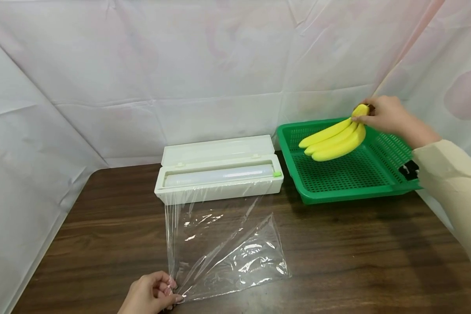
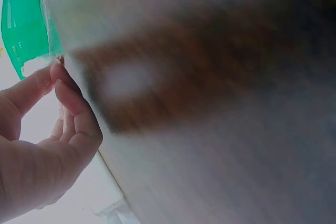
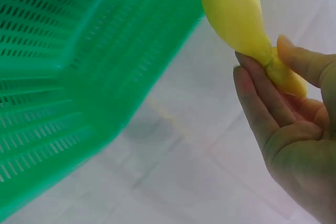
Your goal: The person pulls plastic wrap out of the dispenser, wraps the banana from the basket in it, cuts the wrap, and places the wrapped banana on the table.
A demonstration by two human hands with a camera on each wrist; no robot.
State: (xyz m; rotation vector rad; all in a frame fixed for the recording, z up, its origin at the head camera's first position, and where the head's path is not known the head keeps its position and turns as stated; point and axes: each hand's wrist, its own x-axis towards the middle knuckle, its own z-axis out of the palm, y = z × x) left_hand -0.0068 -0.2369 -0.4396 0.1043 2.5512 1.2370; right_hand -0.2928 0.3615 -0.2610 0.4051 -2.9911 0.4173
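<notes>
My right hand (image 1: 388,114) grips a bunch of yellow bananas (image 1: 339,139) by the stem end, holding it above the green basket (image 1: 310,197). In the right wrist view the thumb and fingers of that hand (image 3: 299,108) close round the stem of the bananas (image 3: 233,11). At the front of the table my left hand (image 1: 151,293) pinches the near left corner of a sheet of clear plastic wrap (image 1: 227,253). The sheet runs back to a white dispenser box (image 1: 220,190) with its lid raised. In the left wrist view, thumb and forefinger of the left hand (image 2: 58,124) meet at the tips.
A roll of wrap (image 1: 220,175) lies inside the dispenser, and a small green slider (image 1: 277,174) sits at its right end. The dark wooden table (image 1: 98,231) is backed by pale curtains (image 1: 220,69). A black piece (image 1: 409,170) is on the basket's right side.
</notes>
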